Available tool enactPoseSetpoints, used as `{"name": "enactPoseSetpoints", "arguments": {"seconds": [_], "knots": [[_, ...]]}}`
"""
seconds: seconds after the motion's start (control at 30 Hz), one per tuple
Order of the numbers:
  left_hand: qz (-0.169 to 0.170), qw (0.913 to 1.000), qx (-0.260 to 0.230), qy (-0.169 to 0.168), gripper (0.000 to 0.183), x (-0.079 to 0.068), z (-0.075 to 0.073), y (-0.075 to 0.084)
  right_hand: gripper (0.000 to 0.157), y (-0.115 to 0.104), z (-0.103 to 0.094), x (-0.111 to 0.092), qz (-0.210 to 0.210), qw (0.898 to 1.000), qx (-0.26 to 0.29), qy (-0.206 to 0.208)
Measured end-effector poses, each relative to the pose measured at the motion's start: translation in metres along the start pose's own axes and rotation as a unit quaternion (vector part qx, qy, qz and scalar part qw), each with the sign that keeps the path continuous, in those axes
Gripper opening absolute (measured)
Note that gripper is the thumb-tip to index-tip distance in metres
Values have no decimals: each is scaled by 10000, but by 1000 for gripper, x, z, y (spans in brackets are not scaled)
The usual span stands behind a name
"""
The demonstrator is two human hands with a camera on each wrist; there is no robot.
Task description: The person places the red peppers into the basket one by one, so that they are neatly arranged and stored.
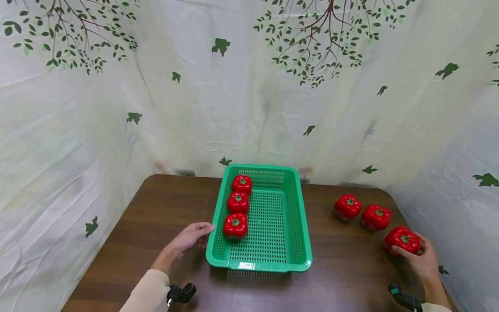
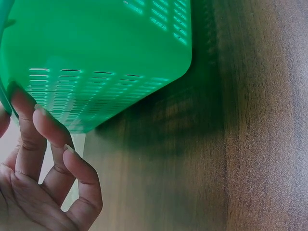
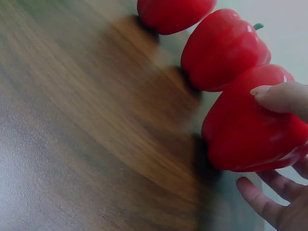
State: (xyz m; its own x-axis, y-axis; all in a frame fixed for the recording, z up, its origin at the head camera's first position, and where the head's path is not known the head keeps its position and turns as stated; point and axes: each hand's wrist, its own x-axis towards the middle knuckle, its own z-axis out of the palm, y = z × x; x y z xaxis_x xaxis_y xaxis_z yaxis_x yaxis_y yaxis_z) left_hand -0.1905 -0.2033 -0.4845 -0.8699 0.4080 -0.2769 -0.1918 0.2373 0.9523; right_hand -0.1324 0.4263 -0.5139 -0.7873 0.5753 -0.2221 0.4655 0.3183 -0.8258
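A green plastic basket with slotted walls stands on the table. Three red bell peppers line its left side, the nearest pepper closest to me. My left hand pinches the basket's left rim between thumb and forefinger; in the left wrist view its other fingers curl loosely beside the basket's wall. On the right, my right hand grips a red bell pepper, thumb on the near side. The right wrist view shows that pepper between thumb and fingers; whether it touches the table is unclear.
Two more red bell peppers, a middle one and a farther one, sit in a slanting row beyond my right hand. The brown wooden table ends at a leaf-printed cloth behind and at both sides.
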Motion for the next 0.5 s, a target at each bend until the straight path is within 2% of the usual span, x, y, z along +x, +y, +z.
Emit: {"name": "enactPoseSetpoints", "arguments": {"seconds": [0.5], "knots": [[54, 9999, -108, -32, 40, 0, 0, 1, 95, -18, -16, -14, 200, 9985, 340, -386]]}}
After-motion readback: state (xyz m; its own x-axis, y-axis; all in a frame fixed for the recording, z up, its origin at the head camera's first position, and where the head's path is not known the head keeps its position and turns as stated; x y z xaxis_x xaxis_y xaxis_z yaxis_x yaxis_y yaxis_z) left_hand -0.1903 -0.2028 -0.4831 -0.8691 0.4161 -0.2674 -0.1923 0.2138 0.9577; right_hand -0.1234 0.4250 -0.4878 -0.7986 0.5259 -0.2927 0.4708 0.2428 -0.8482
